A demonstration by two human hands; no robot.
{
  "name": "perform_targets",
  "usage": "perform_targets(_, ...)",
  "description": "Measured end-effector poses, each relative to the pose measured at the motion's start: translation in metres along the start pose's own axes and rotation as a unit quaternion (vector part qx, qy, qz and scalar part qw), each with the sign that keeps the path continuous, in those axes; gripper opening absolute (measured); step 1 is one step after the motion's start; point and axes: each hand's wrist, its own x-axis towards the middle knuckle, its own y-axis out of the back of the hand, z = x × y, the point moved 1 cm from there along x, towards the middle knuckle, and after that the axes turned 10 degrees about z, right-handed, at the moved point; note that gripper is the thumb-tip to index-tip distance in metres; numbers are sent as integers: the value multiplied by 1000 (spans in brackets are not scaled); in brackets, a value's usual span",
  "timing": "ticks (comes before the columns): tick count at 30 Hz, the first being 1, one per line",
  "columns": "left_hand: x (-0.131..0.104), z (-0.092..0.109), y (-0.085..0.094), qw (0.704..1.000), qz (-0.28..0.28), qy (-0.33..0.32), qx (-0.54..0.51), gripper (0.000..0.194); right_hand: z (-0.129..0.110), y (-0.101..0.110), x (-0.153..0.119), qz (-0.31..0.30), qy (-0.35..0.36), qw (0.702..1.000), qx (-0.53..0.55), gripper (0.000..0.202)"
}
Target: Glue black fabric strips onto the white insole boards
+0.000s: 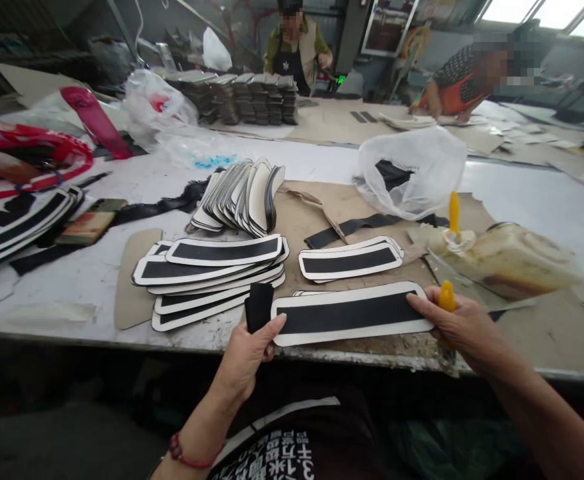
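Observation:
A slightly curved white panel with a black strip along its middle is held up between both hands at the table's front edge. My left hand pinches its left end, thumb on top, and also has folded black fabric strips in its grip. At the right end, my right hand presses its thumb on the black strip. A yellow-handled tool is tucked in that same hand; its lower end is hard to make out. Just left lies a fanned stack of similar panels, and behind is a smaller pile.
Bare white pieces stand in a stack farther back. On the right lie a translucent plastic jug with a yellow handle sticking out and a plastic bag. A phone rests at left. Two people work across the table.

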Motion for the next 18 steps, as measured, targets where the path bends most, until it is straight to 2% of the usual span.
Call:
perform_targets(3,-1,4,6,1000,-14,5,-10,40,-6,-3,-6,-53,-70,993,73,43)
perform_targets(6,-2,9,10,999,-26,29,-38,40,-6,-10,-13,-87,-138,969,184,42)
perform_targets(11,-2,8,17,990,-29,90,-109,37,-1,-29,-27,-74,-191,916,345,44)
perform_targets(14,0,5,21,992,-19,78,-96,37,0,-35,-31,-65,-184,917,347,45)
perform_targets(18,1,6,28,999,17,16,-31,37,-2,-37,-30,-55,-141,942,300,44)
